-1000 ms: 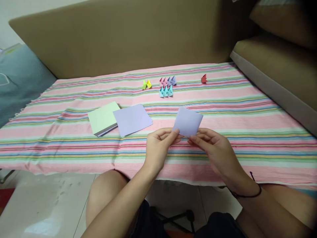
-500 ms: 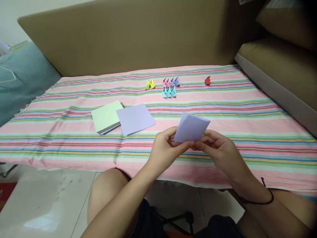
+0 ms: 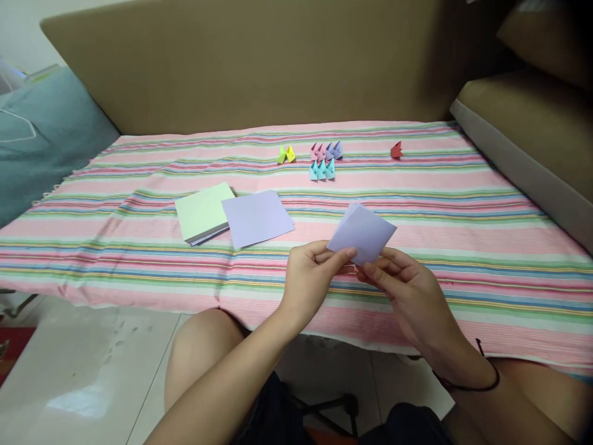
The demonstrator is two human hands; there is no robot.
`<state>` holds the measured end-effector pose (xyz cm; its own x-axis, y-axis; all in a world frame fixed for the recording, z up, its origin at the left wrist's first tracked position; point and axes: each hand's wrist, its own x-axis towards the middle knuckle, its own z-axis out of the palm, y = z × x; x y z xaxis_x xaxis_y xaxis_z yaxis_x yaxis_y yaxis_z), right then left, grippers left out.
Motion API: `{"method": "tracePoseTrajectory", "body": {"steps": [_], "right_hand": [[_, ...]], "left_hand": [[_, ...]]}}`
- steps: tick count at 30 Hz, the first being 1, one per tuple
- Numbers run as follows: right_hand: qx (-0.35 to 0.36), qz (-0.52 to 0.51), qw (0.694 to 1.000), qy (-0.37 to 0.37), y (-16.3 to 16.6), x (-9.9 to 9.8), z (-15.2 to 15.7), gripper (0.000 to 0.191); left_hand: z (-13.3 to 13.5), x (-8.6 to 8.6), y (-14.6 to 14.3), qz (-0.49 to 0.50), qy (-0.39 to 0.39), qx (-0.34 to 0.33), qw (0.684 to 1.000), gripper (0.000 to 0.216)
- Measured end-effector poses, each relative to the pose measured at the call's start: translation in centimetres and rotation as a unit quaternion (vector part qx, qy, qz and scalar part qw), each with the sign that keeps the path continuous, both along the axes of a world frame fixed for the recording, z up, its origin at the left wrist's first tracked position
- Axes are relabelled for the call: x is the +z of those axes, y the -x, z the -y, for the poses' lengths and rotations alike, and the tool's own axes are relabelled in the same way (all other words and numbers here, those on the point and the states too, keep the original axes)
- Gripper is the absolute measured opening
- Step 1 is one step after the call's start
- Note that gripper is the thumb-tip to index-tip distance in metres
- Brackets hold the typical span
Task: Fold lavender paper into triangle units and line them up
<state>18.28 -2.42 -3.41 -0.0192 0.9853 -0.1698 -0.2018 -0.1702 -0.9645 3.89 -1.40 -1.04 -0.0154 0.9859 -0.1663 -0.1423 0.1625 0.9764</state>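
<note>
Sitting before a pink striped cloth (image 3: pixel 486 225), reaching a brown backrest (image 3: pixel 254 68) at twelve o'clock, a cushion (image 3: pixel 528 127) at two, and its front edge, above tiled floor (image 3: pixel 106 371), at six. Holding a folded lavender paper (image 3: pixel 364 232) over the front half, pinched narrowly by left hand (image 3: pixel 310 278) and, at its lower corner, by right hand (image 3: pixel 412 287). Having lavender sheets (image 3: pixel 257 219) near, at nine; wide cloth for moving, toward three.

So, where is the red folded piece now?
Head view: the red piece lies right of the purple folded pieces, on the striped cloth near the backrest.
</note>
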Motion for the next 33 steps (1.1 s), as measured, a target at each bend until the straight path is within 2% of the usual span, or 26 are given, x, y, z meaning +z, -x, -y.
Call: {"method": "tracePoseTrajectory", "body": {"steps": [4,7,10,16,23,30,33], "right_hand": [[0.005,0.029,0.999,-0.026,-0.4,0.0,-0.2,0.027],[0.012,0.092,0.994,-0.064,-0.8,0.2,-0.2,0.027],[0.024,0.125,0.988,-0.089,-0.8,0.3,0.0,0.024],[0.044,0.126,0.986,-0.097,-0.6,0.1,0.3,0.02],[0.054,0.123,0.987,-0.092,-0.6,-0.1,0.2,0.021],[0.112,0.12,0.985,-0.061,-0.4,0.3,-0.1,0.019],[0.119,0.107,0.986,-0.05,-0.5,0.5,-0.4,0.02]], "left_hand": [[-0.3,0.1,0.5,0.037,-0.022,-0.032,0.999,0.025],[-0.7,0.3,1.1,0.027,-0.046,-0.06,0.997,0.018],[-0.9,0.5,1.6,0.026,-0.057,-0.093,0.994,0.02],[-0.7,1.2,1.9,0.012,-0.088,-0.055,0.994,0.016],[-0.5,1.7,1.9,-0.013,-0.102,-0.027,0.994,0.024],[-0.8,1.2,2.1,-0.051,-0.097,-0.028,0.994,0.044],[-0.9,0.9,2.0,-0.062,-0.075,-0.048,0.994,0.042]]}}
